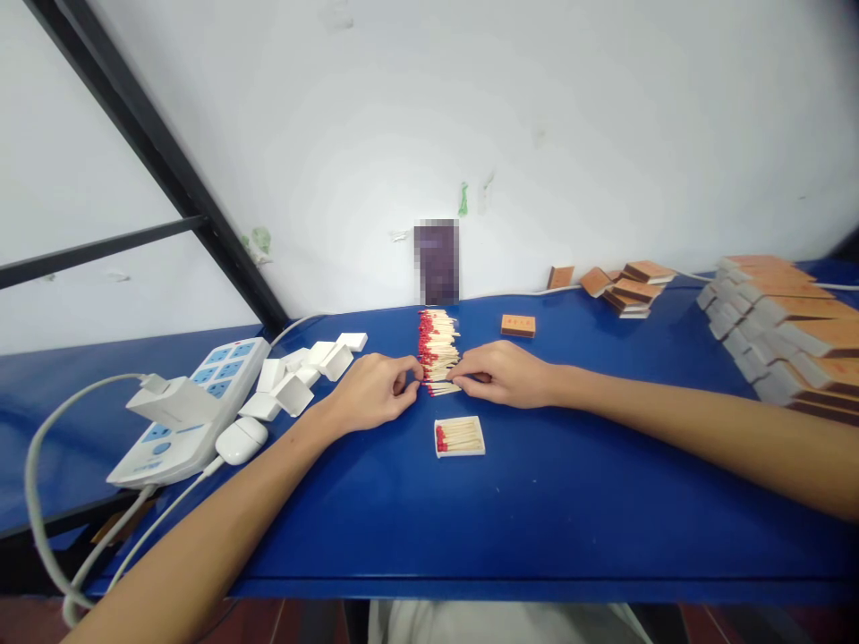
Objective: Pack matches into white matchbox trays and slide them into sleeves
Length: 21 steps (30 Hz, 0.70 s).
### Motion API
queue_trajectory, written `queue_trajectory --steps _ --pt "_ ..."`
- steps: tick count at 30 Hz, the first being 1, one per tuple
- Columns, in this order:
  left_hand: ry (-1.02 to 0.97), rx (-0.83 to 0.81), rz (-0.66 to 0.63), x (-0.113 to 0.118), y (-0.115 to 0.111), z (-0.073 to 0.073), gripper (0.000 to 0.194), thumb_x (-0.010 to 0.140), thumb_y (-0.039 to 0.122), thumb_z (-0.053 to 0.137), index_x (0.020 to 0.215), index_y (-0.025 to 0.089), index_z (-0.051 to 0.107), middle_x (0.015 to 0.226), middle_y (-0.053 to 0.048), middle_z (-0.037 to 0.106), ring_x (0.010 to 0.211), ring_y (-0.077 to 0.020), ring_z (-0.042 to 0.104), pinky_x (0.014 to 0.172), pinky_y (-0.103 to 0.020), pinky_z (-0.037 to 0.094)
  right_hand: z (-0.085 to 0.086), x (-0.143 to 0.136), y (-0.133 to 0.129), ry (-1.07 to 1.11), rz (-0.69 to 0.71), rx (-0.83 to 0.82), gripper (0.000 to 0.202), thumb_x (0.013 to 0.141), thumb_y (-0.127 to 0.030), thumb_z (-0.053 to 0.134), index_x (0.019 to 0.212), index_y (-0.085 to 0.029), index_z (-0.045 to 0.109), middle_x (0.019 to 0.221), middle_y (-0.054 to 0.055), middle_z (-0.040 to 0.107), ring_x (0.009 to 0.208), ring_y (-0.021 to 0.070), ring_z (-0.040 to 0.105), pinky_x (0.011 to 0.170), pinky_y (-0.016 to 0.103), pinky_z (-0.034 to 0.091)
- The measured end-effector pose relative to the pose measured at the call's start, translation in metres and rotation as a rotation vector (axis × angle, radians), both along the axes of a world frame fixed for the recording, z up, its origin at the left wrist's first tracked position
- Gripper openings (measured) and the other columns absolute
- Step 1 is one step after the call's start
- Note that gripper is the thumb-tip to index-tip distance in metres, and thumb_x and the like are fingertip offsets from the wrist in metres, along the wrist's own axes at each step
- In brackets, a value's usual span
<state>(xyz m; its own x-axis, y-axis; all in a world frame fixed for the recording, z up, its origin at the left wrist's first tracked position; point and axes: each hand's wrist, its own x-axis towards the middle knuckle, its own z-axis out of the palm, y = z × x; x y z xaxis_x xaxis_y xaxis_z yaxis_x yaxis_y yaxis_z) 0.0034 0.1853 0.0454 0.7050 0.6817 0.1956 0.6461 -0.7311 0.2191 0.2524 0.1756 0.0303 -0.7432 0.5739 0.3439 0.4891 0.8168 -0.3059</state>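
A left hand (pixel 373 390) and right hand (pixel 508 373) are flanking the match pile (pixel 438 334) on the blue desk (pixel 591 528), apparently gathering a portion; whether either grip is holding any, one cannot tell. The next move is likely calling for a light pinch, keeping red heads aligned.

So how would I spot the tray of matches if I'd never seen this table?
On the blue table, find the pile of matches between the left hand and the right hand. Nearer the table's front edge sits a small white tray. It lies alone, showing red-headed matches, while other white trays lie jumbled at left.
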Motion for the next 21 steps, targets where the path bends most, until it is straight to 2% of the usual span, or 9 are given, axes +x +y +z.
queue_trajectory --steps 21 --pt "-0.054 -0.068 -0.034 0.0018 -0.0003 -0.0026 0.010 0.085 0.019 0.055 0.088 0.019 0.064 0.056 0.006 0.053 0.051 -0.0087 0.048 0.056 -0.021 0.031 0.0003 0.0004 0.0007 -0.020 0.044 -0.010 0.028 0.095 -0.026 0.045 0.099 -0.017 0.071 0.084 0.005 0.070 0.069 0.0143 0.059 0.062 0.025 0.036"
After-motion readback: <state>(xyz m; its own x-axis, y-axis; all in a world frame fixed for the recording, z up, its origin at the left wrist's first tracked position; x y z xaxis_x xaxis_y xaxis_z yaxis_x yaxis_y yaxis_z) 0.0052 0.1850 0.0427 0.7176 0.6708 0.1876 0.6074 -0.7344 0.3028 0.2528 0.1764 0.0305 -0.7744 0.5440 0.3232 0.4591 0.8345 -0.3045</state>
